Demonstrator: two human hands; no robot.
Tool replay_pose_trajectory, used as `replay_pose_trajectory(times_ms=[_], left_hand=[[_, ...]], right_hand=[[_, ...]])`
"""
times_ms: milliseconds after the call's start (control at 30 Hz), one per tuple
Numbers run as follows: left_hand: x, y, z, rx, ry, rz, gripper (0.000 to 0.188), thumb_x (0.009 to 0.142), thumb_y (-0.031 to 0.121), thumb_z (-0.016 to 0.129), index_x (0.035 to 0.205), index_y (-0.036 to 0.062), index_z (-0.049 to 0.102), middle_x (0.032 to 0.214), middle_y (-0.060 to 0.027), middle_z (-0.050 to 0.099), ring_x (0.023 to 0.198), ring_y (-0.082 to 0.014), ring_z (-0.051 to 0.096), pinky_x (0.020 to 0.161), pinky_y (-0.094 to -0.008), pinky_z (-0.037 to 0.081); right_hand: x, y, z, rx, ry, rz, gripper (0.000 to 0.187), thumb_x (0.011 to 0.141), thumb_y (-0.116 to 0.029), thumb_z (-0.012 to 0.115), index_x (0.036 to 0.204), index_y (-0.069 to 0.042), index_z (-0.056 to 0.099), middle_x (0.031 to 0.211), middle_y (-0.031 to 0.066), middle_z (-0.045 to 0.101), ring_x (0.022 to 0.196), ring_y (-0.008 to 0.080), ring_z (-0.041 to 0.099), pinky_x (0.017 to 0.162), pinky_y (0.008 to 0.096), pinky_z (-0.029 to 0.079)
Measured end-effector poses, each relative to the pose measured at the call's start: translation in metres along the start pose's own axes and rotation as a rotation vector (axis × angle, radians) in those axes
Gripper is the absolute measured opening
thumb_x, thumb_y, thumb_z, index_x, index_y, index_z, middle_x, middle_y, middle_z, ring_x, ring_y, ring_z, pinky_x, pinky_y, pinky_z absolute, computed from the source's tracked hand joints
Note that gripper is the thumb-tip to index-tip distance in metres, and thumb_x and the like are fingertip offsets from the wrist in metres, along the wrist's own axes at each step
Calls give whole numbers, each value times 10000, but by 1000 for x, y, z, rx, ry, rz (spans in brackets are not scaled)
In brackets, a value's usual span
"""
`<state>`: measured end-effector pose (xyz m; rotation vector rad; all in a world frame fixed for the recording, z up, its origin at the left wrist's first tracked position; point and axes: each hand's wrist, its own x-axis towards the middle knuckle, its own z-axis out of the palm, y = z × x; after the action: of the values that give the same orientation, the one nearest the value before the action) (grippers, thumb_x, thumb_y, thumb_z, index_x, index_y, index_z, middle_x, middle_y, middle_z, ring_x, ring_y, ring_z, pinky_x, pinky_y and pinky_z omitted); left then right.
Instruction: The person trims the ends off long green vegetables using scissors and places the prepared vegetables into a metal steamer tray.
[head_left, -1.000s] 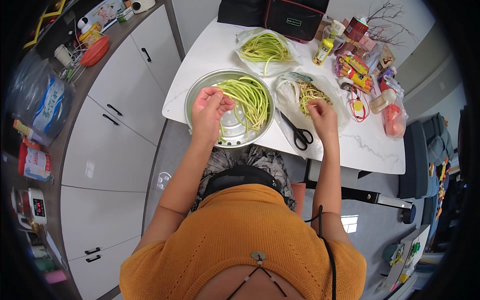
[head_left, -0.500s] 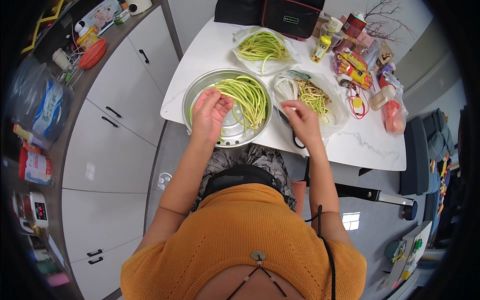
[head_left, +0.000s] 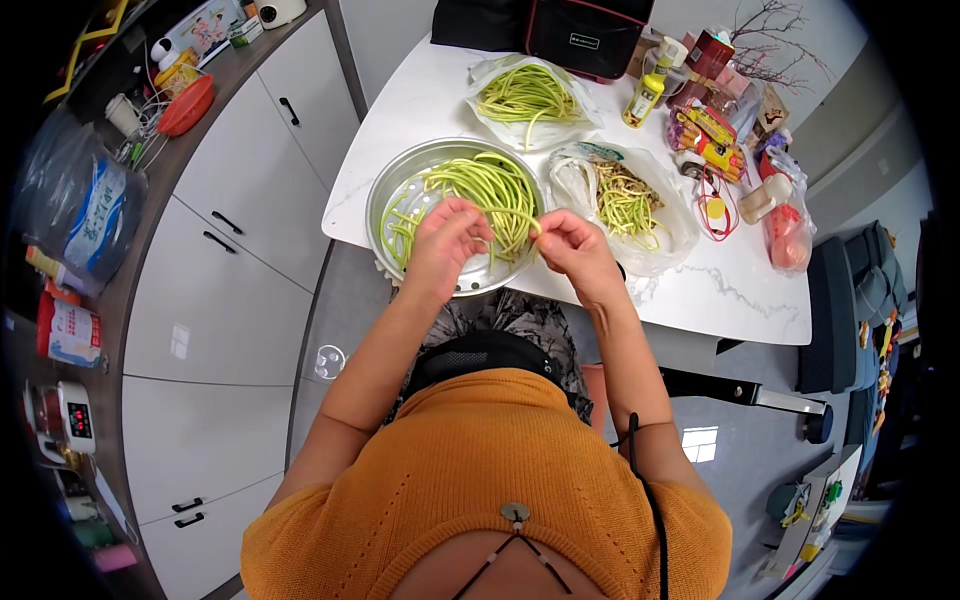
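Between my two hands a long green stalk, which looks like a garlic scape [head_left: 512,213], is stretched over the right part of a round metal basin [head_left: 378,190]. My left hand [head_left: 448,245] pinches one part of it above the basin. My right hand [head_left: 582,252] pinches its end at the basin's right rim. Under them lies a heap of long stalks [head_left: 480,180], with short pieces [head_left: 402,225] on the basin's left side. Just beyond my right hand sits a white plastic bag [head_left: 672,235] of trimmed ends [head_left: 625,205]. Black-handled scissors are mostly hidden by my right hand.
Behind the basin, another plastic bag holds more long stalks [head_left: 530,97]. A yellow bottle [head_left: 645,98], packaged food [head_left: 710,140], a red-corded tag [head_left: 716,208] and a bag of reddish items [head_left: 790,232] stand along the right of the white table [head_left: 740,290]. A black case [head_left: 585,40] stands at the back.
My right hand has moved left from beside the scissors to the basin and now pinches the stalk. My left hand has shifted right and slightly nearer; short pieces now show at the basin's left.
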<state>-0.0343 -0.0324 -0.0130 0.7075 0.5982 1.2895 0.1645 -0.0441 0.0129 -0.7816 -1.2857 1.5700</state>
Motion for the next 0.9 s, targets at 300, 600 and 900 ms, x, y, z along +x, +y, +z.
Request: replay_pose_trajectory(times_ms=[300,600,900], left_hand=[[-17,-16,19,260,-152,-107,89,870,137,544,895,56,519,778,-32,577,701,-105,556,624,-213,429],[-17,-20,21,286,-188,-94,99,866,134,554,901,47,521,773,-35,582,685,-102,561,621,-209,433],[-20,-20,24,319,-195,-82,84,865,113,547,896,39,522,773,-40,581,689,-104,561,618,-212,433]], right_hand=[[2,-3,-5,241,35,-146,110,861,-145,588,910,-63,535,1048,113,607,584,49,446,511,169,366],[0,2,-8,249,104,-173,284,870,-163,583,1109,-10,569,962,92,625,573,53,416,507,182,352],[1,5,-12,134,179,-221,235,870,-159,584,1032,10,610,890,77,636,553,55,410,495,187,344]])
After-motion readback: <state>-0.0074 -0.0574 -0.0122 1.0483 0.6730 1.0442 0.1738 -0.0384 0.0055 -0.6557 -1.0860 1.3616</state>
